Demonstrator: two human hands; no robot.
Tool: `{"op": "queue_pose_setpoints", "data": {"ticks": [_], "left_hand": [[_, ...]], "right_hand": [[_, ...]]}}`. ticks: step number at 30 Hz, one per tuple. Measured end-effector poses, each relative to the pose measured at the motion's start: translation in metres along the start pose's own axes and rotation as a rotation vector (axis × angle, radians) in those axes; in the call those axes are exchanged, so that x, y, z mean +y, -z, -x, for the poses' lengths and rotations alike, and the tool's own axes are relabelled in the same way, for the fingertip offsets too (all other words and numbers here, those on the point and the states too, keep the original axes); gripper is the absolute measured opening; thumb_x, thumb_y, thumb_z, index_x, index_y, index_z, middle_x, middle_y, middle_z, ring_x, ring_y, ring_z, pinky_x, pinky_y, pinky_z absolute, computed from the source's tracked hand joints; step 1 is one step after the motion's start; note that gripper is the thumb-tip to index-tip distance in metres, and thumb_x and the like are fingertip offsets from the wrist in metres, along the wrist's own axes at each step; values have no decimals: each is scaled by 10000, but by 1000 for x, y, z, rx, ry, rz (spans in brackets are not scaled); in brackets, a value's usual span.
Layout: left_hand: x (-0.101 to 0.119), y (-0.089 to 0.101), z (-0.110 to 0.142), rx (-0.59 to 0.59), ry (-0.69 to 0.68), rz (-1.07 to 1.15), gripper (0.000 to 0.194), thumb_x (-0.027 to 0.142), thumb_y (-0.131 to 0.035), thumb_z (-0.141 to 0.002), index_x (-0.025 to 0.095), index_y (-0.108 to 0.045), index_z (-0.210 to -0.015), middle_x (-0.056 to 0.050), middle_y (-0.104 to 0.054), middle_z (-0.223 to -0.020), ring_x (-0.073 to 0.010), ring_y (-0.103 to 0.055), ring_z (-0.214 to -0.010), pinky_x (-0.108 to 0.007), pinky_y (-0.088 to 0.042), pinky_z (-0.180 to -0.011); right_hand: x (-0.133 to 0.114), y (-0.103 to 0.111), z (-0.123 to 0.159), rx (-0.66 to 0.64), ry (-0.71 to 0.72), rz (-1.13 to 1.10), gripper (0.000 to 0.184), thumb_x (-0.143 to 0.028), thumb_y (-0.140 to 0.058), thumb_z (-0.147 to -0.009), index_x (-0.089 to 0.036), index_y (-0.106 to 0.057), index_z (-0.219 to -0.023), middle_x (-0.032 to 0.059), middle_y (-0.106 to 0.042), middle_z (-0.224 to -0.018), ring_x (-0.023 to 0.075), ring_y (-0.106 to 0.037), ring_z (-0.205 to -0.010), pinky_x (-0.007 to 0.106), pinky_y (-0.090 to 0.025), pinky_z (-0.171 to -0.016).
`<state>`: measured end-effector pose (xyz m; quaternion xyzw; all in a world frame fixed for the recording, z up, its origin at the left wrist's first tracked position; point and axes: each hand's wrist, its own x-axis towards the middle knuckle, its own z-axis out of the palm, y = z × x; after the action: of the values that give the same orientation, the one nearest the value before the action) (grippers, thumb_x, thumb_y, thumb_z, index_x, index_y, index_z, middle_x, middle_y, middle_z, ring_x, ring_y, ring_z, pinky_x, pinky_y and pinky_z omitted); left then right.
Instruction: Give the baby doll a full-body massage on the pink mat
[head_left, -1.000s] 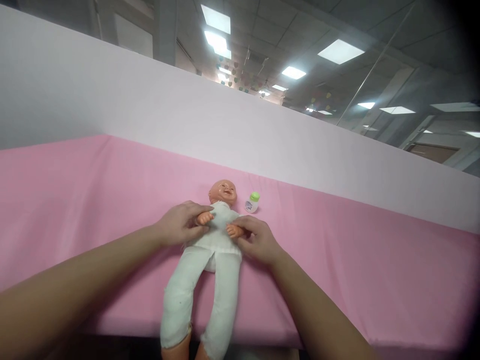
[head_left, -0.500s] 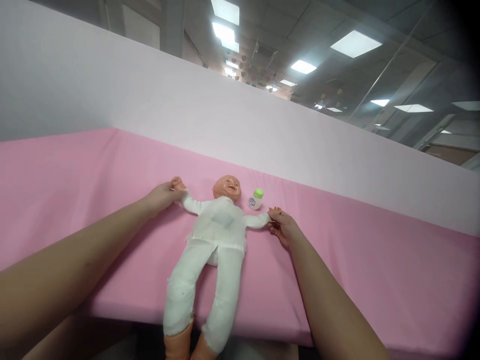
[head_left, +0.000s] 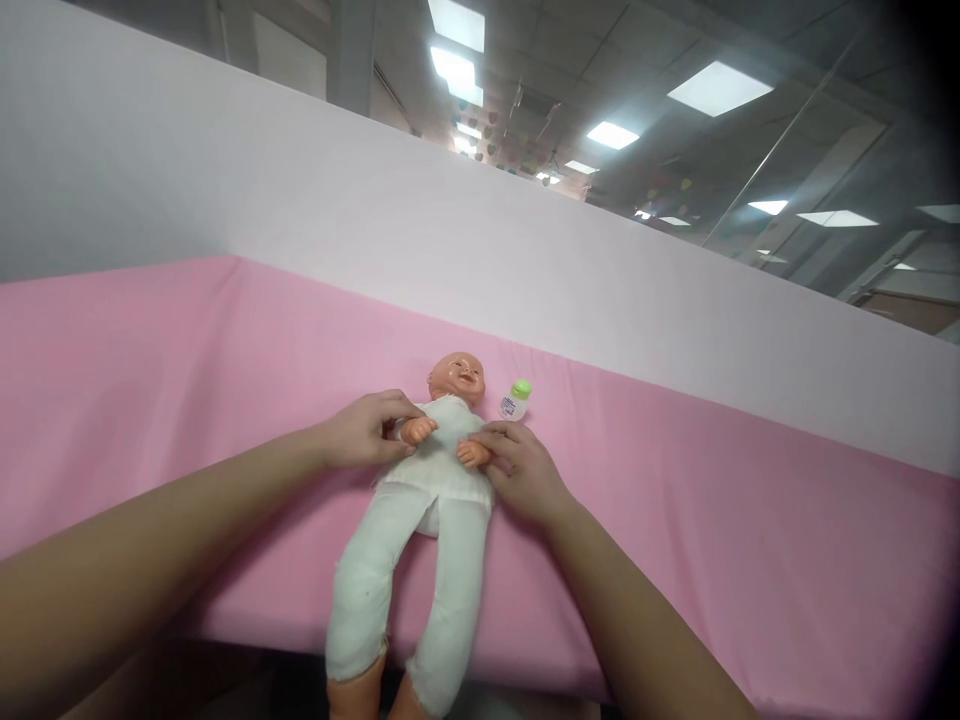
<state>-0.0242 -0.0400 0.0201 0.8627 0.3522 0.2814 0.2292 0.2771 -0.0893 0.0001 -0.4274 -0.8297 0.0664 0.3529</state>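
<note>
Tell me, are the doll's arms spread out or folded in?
Folded in. The left hand and right hand hold the doll's arms so that both its small hands rest on its chest.

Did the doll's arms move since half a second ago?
Yes. The doll had its arms spread wide; the left hand and right hand folded them onto its chest, away from the bottle.

Office-type indoor space w/ makeshift baby-care station

Drop ceiling [head_left: 525, 60] w/ recessed panel lights [head_left: 718, 88], glass partition [head_left: 825, 170] at right, hanging decorations [head_left: 517, 150] further back; pink-covered table [head_left: 712, 520] against a plain white divider [head_left: 375, 230].
</note>
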Motion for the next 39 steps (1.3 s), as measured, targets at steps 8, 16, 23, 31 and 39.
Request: {"op": "queue_pose_setpoints", "data": {"ticks": [8, 16, 23, 31, 39], "left_hand": [[-38, 11, -5, 377, 451, 114, 389, 542, -645, -820, 205, -684, -1011, -51, -723, -890, -252, -683, -808, -319, -509, -680], [-60, 31, -4, 329, 593, 205, 349, 547, -681, -750, 208, -679, -831, -55, -701, -769, -241, -667, -699, -309, -479, -585], [2, 10, -2, 171, 202, -16, 350, 463, -700, -755, 239, -725, -1021, -17, -727, -906, -223, -660, -784, -307, -496, -705], [11, 5, -3, -15, 88, -161, 274, 410, -685, -752, 284, -777, -977, -7, -731, -829, -226, -655, -736, -308, -451, -669], [-25, 13, -6, 361, 484, 174, 337, 508, -731, -721, 211, -720, -879, -28, -722, -789, -244, -689, -743, -311, -493, -624]], "right_hand": [[60, 22, -3, 591, -601, -648, 729, -394, -789, -819, -295, -486, -1476, 46, -736, -1111, 147, -649, -752, 282, -587, -703], [96, 21, 6, 386, -859, -810, 554, -302, -863, -727, -220, -613, -1214, 69, -743, -1024, 173, -707, -761, 253, -614, -594], [21, 20, -2, 237, -310, -538, 541, -299, -742, -865, -319, -549, -1370, 66, -636, -1389, 221, -671, -1119, 389, -579, -952], [-6, 11, -2, -57, -138, -278, 331, -206, -693, -873, -310, -730, -1185, 41, -673, -1273, 247, -620, -1196, 434, -503, -1049], [55, 14, -7, 462, -491, -696, 514, -403, -749, -864, -282, -582, -1335, 71, -680, -1319, 222, -674, -1136, 399, -588, -959]]}}
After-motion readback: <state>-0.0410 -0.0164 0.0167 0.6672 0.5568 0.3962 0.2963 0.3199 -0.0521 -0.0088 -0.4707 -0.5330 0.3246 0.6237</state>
